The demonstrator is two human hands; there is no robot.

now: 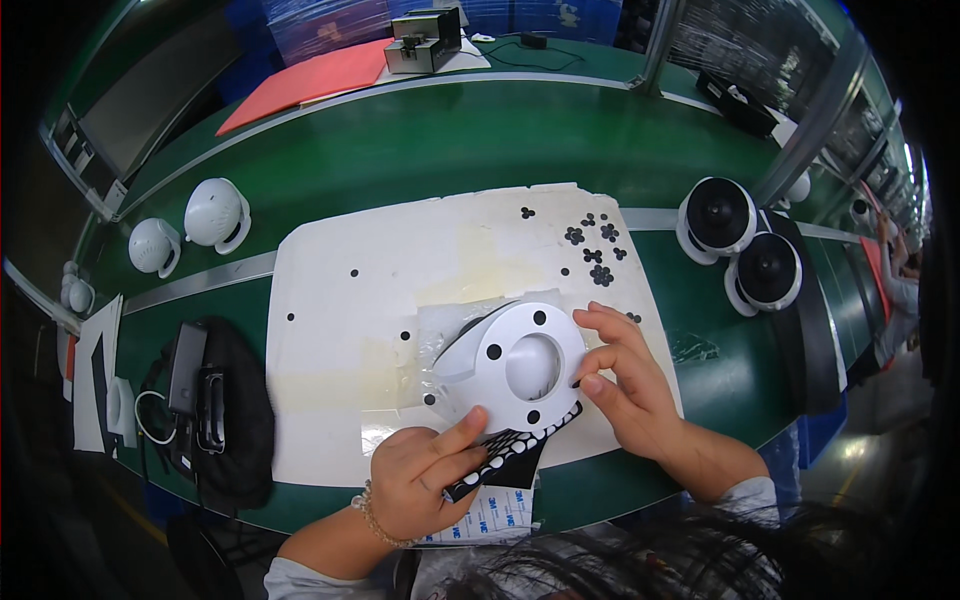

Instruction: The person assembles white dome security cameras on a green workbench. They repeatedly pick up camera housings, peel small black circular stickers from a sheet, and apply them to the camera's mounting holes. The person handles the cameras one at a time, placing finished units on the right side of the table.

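Note:
A white camera-like housing (472, 352) lies at the middle of the work sheet, its ring-shaped base facing up. Black round pads (494, 352) sit around the ring. My left hand (420, 480) grips a black sheet of round pads (508, 455) below the housing, and its extended index finger touches the ring's lower left edge. At the ring's right edge, my right hand (632, 385) has thumb and a finger closed at a small black round pad (576, 384), with the other fingers extended. Under the housing is a clear plastic bag (432, 325), partly hidden.
The pale work sheet (330, 400) carries scattered black dots and pad clusters (600, 275). White domed housings (213, 213) stand left; black-faced ones (768, 270) stand right. A black bag (235, 420) lies left. Behind are a metal box (422, 45) and a red sheet (310, 85).

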